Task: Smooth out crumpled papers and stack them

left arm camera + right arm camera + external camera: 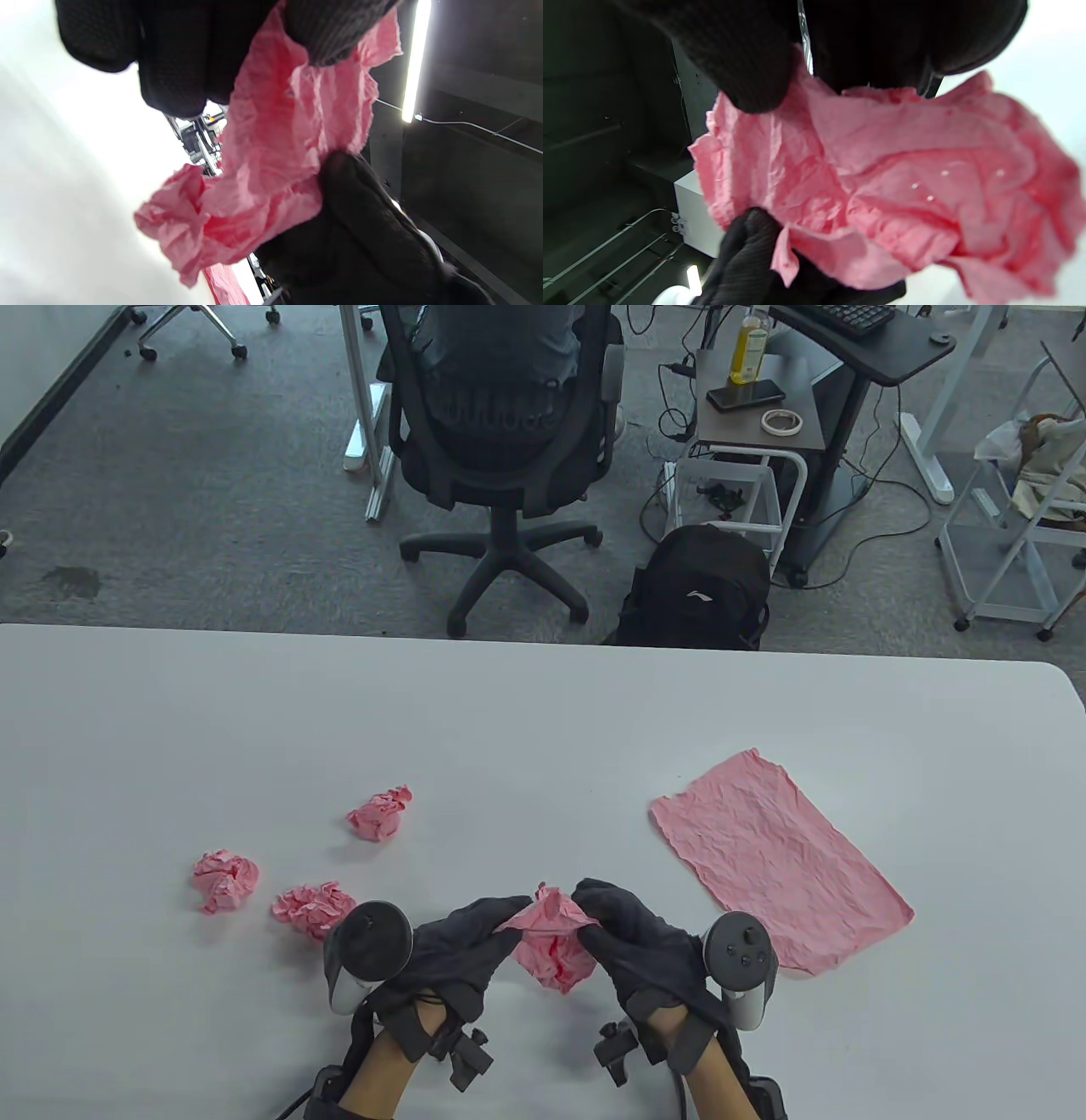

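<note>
office chair [501, 432]: black, on the grey carpet beyond the table's far edge, back turned to the table, a person seated in it.
backpack [694, 589]: black, on the floor just past the far edge.
side stand [758, 424]: small, right of the chair; carries a yellow bottle [750, 346], a dark phone [746, 394] and a tape roll [782, 421].
wire rack [1018, 534]: white, far right.

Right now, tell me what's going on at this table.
A person in sensor gloves is unfolding a crumpled pink paper: the left hand and right hand each pinch an edge, pulling it open. One flattened sheet lies to the right. Three crumpled balls wait on the white table.
</note>
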The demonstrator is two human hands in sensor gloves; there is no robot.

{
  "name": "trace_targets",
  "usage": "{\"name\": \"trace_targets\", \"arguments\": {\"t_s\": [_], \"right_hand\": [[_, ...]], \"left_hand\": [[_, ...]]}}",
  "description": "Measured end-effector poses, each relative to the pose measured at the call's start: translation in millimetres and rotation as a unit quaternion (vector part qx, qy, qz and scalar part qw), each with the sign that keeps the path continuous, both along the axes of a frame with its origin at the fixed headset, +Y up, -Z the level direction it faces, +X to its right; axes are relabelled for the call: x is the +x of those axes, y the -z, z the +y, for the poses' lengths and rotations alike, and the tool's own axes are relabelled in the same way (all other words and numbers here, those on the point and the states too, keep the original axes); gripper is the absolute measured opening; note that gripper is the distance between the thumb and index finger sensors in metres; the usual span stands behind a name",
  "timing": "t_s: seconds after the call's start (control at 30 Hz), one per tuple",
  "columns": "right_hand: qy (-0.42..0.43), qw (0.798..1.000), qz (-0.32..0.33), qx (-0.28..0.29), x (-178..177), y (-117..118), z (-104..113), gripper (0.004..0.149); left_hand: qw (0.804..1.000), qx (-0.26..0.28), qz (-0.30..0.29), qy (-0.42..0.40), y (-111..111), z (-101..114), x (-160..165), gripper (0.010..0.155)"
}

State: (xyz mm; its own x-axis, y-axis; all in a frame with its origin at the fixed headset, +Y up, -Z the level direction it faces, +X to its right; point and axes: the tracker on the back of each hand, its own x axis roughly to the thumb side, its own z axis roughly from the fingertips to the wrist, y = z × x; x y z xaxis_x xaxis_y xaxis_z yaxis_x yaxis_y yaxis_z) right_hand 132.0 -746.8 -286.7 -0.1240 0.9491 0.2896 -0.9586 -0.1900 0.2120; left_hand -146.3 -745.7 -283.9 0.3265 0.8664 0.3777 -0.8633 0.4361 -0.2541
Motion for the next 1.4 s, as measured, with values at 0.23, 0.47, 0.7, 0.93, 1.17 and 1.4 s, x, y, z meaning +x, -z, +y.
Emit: {"name": "trace_targets", "arguments": {"t_s": [0.23, 0.47, 0.7, 0.93, 1.17, 1.4], "right_hand": [[0.072, 0.997, 0.008, -0.035, 11, 7, -9, 0.051], [0.009, 0.986, 0.161, -0.030, -17, -4, -9, 0.099], [-0.103, 0.991, 0.084, -0.027, -30, -8, -11, 0.063], [-0.054, 0.998, -0.005, 0.007, -14, -5, -7, 0.043], [0.045, 0.997, -0.056, 0.037, -8, -8, -3, 0.046], [0.017, 0.998, -0.044, 0.043, -14, -9, -4, 0.055]], "left_hand": [[0.984, -0.061, -0.031, -0.162, 4, -6, -12, 0.048], [0.993, -0.025, -0.061, -0.103, 0, -2, 3, 0.047], [0.995, 0.079, 0.005, 0.068, -7, 12, 5, 0.050], [1.000, -0.020, -0.021, -0.002, -2, -2, 1, 0.073], [0.981, -0.064, -0.150, 0.100, -9, -11, 28, 0.128], [0.995, -0.023, -0.076, 0.067, -8, -7, 29, 0.071]]}}
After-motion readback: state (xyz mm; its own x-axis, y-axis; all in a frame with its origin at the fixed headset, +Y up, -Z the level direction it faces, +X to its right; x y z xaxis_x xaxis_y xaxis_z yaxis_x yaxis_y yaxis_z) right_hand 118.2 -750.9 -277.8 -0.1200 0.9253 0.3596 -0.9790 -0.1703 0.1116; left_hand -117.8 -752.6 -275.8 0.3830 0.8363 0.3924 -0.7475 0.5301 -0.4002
